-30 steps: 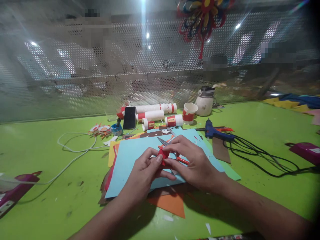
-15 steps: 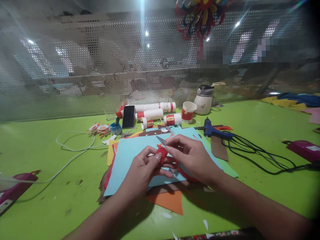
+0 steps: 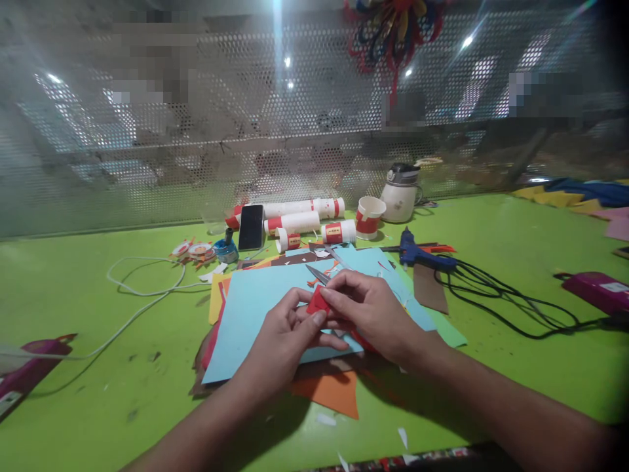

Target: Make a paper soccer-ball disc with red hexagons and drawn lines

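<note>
A small piece of red paper (image 3: 318, 300) sits between my hands, above a light-blue sheet (image 3: 255, 314) on a stack of coloured paper. My left hand (image 3: 289, 328) pinches its lower edge between thumb and fingers. My right hand (image 3: 376, 314) is closed round a pair of scissors (image 3: 317, 273), whose blade tips point up and left past the knuckles. The red handle is mostly hidden under the palm. My right thumb and forefinger also touch the upper right edge of the red paper.
Behind the stack lie a phone (image 3: 251, 227), paper-cup rolls (image 3: 292, 223), a blue paint jar (image 3: 226, 249), an upright cup (image 3: 369, 217) and a jug (image 3: 399, 193). A blue glue gun (image 3: 425, 257) with black cord lies right. A white cable (image 3: 142, 298) curls left.
The red paper has been turned, so its flat face shows more. My right thumb and fingertips have come down onto its edge, and my left thumb has slid lower.
</note>
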`<state>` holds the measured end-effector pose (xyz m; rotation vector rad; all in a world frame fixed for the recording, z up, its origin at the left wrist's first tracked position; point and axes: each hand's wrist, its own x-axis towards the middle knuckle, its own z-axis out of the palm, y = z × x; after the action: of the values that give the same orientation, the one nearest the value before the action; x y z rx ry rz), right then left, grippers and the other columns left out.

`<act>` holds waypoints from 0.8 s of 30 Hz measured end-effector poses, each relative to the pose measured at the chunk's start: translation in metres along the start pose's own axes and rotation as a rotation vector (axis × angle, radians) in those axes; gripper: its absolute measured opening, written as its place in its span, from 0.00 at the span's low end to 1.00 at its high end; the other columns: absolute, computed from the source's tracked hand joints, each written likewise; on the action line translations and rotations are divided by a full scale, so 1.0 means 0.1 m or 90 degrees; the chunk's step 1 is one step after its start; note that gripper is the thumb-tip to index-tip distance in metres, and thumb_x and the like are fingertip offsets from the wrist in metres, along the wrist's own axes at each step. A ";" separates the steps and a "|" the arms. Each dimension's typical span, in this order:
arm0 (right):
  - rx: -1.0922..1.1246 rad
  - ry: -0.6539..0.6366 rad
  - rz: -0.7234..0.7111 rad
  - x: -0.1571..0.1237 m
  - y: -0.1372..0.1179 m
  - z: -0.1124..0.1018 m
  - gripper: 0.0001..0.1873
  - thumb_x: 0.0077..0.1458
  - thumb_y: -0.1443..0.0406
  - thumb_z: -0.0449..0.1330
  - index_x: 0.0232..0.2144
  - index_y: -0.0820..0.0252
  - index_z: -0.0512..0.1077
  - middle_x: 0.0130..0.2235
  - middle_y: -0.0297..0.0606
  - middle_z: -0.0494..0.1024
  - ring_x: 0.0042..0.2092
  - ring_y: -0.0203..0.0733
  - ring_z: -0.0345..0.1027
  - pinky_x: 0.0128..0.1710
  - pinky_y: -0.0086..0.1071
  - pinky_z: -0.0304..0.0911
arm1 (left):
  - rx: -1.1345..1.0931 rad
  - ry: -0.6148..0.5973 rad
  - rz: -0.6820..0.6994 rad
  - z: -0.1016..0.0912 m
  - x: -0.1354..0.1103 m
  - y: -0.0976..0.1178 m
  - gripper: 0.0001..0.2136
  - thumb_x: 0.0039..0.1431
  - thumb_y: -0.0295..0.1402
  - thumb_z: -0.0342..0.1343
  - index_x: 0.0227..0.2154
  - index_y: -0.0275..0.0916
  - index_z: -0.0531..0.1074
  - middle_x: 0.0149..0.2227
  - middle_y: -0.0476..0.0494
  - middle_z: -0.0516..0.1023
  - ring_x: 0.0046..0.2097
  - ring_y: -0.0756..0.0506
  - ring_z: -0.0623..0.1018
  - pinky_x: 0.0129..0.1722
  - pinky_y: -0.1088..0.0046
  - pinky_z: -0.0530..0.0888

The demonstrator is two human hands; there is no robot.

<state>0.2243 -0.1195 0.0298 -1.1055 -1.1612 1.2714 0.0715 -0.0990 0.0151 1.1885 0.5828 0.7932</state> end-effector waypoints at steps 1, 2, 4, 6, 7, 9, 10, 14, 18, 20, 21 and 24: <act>0.008 0.000 0.003 -0.01 -0.01 0.01 0.17 0.48 0.55 0.66 0.27 0.61 0.67 0.26 0.30 0.71 0.29 0.33 0.69 0.30 0.28 0.71 | 0.000 -0.001 -0.002 0.00 0.00 0.00 0.09 0.59 0.34 0.59 0.36 0.36 0.65 0.34 0.41 0.81 0.39 0.43 0.81 0.39 0.68 0.78; 0.014 -0.001 0.003 -0.01 -0.01 0.01 0.17 0.47 0.55 0.67 0.27 0.61 0.67 0.26 0.29 0.71 0.29 0.33 0.69 0.29 0.27 0.70 | -0.002 -0.003 -0.007 0.00 -0.01 0.00 0.09 0.59 0.33 0.59 0.36 0.36 0.65 0.34 0.42 0.81 0.38 0.44 0.81 0.39 0.69 0.77; 0.021 -0.001 0.003 -0.02 -0.01 0.01 0.17 0.47 0.56 0.67 0.27 0.61 0.67 0.26 0.29 0.71 0.29 0.32 0.69 0.29 0.26 0.71 | -0.018 -0.004 -0.015 0.00 -0.01 0.01 0.08 0.59 0.33 0.59 0.36 0.36 0.66 0.33 0.44 0.80 0.37 0.46 0.81 0.39 0.70 0.77; 0.023 0.001 0.000 -0.02 0.00 0.02 0.16 0.48 0.56 0.67 0.27 0.61 0.67 0.26 0.29 0.71 0.29 0.32 0.69 0.30 0.26 0.71 | -0.050 0.001 -0.025 0.02 -0.02 0.03 0.06 0.60 0.32 0.56 0.35 0.36 0.67 0.33 0.45 0.79 0.36 0.47 0.80 0.38 0.70 0.77; 0.021 0.005 -0.003 -0.02 0.01 0.02 0.16 0.48 0.56 0.66 0.27 0.61 0.67 0.27 0.29 0.71 0.29 0.31 0.70 0.30 0.26 0.72 | -0.071 0.007 -0.025 0.03 -0.03 0.04 0.05 0.62 0.32 0.54 0.34 0.36 0.67 0.33 0.44 0.78 0.36 0.47 0.79 0.38 0.69 0.77; 0.014 0.013 -0.013 -0.01 0.03 0.03 0.16 0.49 0.56 0.66 0.28 0.60 0.67 0.27 0.29 0.71 0.29 0.31 0.70 0.29 0.26 0.72 | -0.113 0.027 -0.013 0.06 -0.03 0.06 0.08 0.64 0.33 0.49 0.31 0.35 0.67 0.32 0.45 0.75 0.36 0.47 0.77 0.37 0.67 0.78; 0.009 0.017 -0.020 -0.01 0.04 0.03 0.15 0.49 0.56 0.66 0.28 0.60 0.67 0.27 0.28 0.71 0.29 0.31 0.69 0.29 0.26 0.72 | -0.123 0.037 -0.004 0.08 -0.03 0.06 0.09 0.65 0.33 0.48 0.30 0.35 0.67 0.32 0.45 0.74 0.35 0.48 0.76 0.37 0.66 0.78; -0.012 0.030 -0.045 0.01 0.10 0.05 0.14 0.51 0.56 0.65 0.28 0.59 0.68 0.28 0.30 0.70 0.30 0.33 0.69 0.29 0.27 0.72 | -0.083 0.050 -0.016 0.09 -0.02 0.05 0.09 0.64 0.37 0.51 0.31 0.37 0.66 0.31 0.47 0.75 0.33 0.48 0.78 0.35 0.70 0.77; -0.044 0.047 -0.072 0.01 0.17 0.07 0.13 0.53 0.55 0.63 0.29 0.59 0.68 0.29 0.32 0.70 0.31 0.35 0.67 0.30 0.31 0.73 | -0.034 0.052 -0.045 0.07 -0.01 0.03 0.11 0.60 0.39 0.57 0.31 0.38 0.63 0.30 0.48 0.79 0.28 0.50 0.80 0.31 0.76 0.75; -0.061 0.055 -0.084 0.00 0.18 0.07 0.13 0.53 0.56 0.62 0.29 0.59 0.68 0.29 0.33 0.70 0.30 0.35 0.67 0.30 0.31 0.72 | -0.023 0.057 -0.034 0.06 -0.01 0.03 0.12 0.59 0.39 0.58 0.31 0.38 0.63 0.30 0.48 0.79 0.27 0.49 0.81 0.31 0.77 0.75; -0.068 0.058 -0.089 0.00 0.18 0.07 0.13 0.53 0.56 0.62 0.29 0.59 0.68 0.29 0.33 0.69 0.30 0.35 0.66 0.30 0.31 0.71 | -0.020 0.058 -0.028 0.05 -0.01 0.03 0.12 0.59 0.39 0.58 0.31 0.38 0.63 0.30 0.48 0.80 0.28 0.49 0.81 0.31 0.77 0.75; -0.080 0.043 -0.097 -0.01 0.10 0.04 0.13 0.52 0.56 0.63 0.28 0.60 0.69 0.30 0.33 0.70 0.31 0.36 0.67 0.30 0.31 0.70 | -0.012 0.054 -0.007 0.04 -0.01 0.02 0.12 0.58 0.39 0.59 0.31 0.38 0.62 0.29 0.49 0.80 0.27 0.48 0.81 0.30 0.76 0.75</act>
<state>0.2192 -0.1201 0.0203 -1.1214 -1.2630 1.0481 0.0737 -0.1019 0.0186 1.1369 0.6500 0.8417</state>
